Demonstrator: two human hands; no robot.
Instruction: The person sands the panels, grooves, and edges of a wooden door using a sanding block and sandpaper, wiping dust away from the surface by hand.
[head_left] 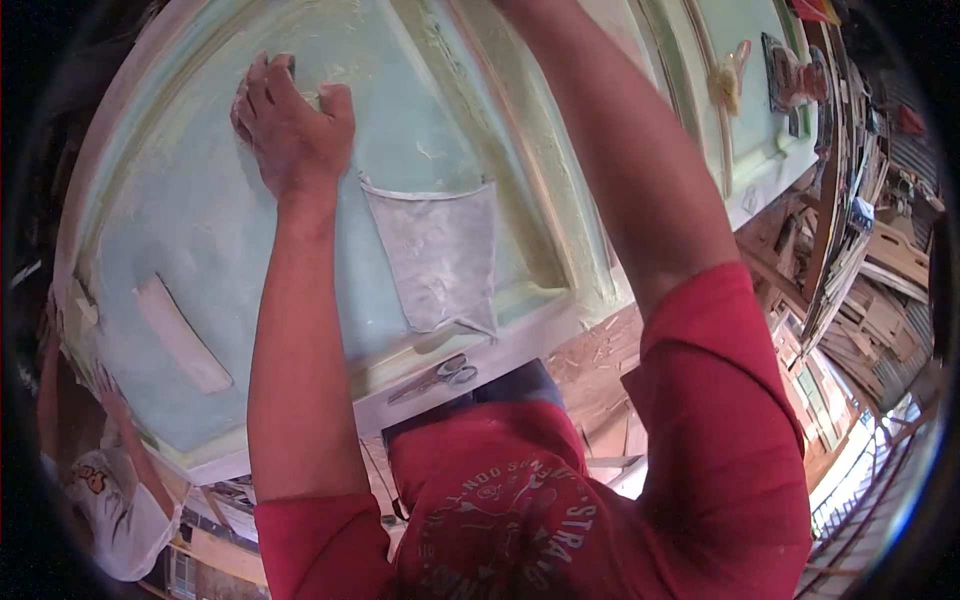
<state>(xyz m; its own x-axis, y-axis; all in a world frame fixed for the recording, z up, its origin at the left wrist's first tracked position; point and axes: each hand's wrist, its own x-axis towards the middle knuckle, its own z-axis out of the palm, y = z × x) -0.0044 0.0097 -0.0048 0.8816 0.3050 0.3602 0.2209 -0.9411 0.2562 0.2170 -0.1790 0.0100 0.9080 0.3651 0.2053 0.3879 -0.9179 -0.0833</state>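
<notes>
along left edge, co-worker's hand [110, 397] at rim of pale-green panel [210, 220], likely heavy, stiff; hold by rim. inside: pale strip [185, 335]; left hand [295, 120], fingers bent over surface, can't tell if gripping dark piece [291, 66]; grey sheet [437, 250], likely light, limp, lift by corner. scissors [445, 374] on front ledge [535, 332]. right hand out of frame, grip unknown. next recess [765, 137]: brush [728, 85].
</notes>
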